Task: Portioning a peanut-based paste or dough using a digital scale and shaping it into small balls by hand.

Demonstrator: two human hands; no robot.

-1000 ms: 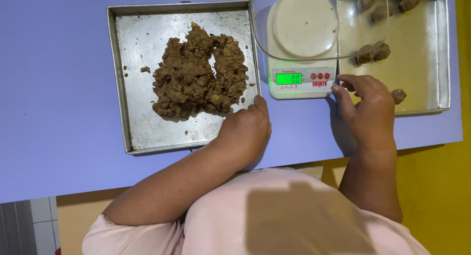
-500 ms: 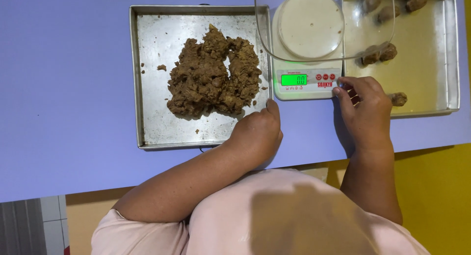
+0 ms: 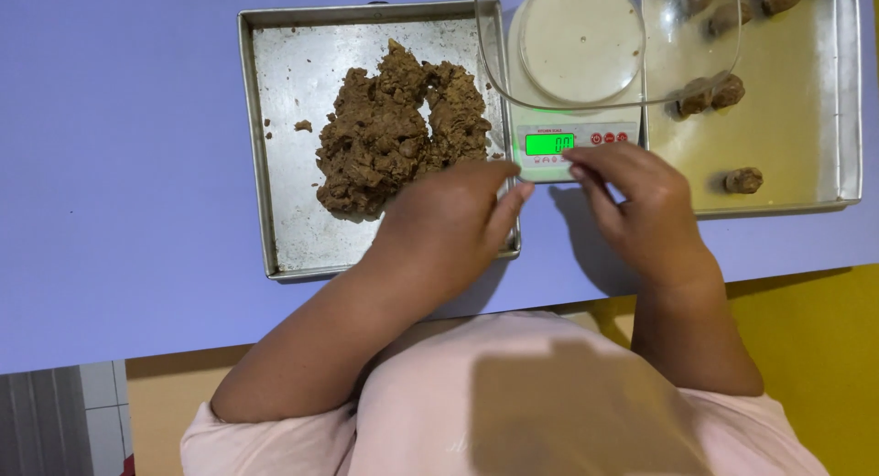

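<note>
Two bare hands hovering at the front edge of a small white digital kitchen scale [image 3: 575,119] with a lit green display; left hand [image 3: 449,229] lying palm down, fingers loosely extended and holding nothing, fingertips just reaching the scale's near left corner and overlapping the tray rim; right hand [image 3: 641,210] open too, gripping nothing, fingertips touching the scale's front panel just below the display

Scale sitting between two trays, long axis running away from the person, display end pointing towards the body, round weighing platform at the far end; carrying a clear plastic bowl [image 3: 609,64], seemingly empty, overhanging both sides

Left of it, lying flat: a square silver metal baking tray [image 3: 261,165] holding a large lumpy mound of brown dough [image 3: 398,128], plus a few loose crumbs near the left wall

Right of it, a second metal tray [image 3: 847,91] containing several small brown dough lumps [image 3: 743,179], scattered well apart, some partly seen through the bowl

All resting on a pale lavender-blue tabletop [image 3: 119,165]; beyond the near edge, showing yellow flooring at right and grey-white tiles at lower left; pale pink shirt filling the bottom
</note>
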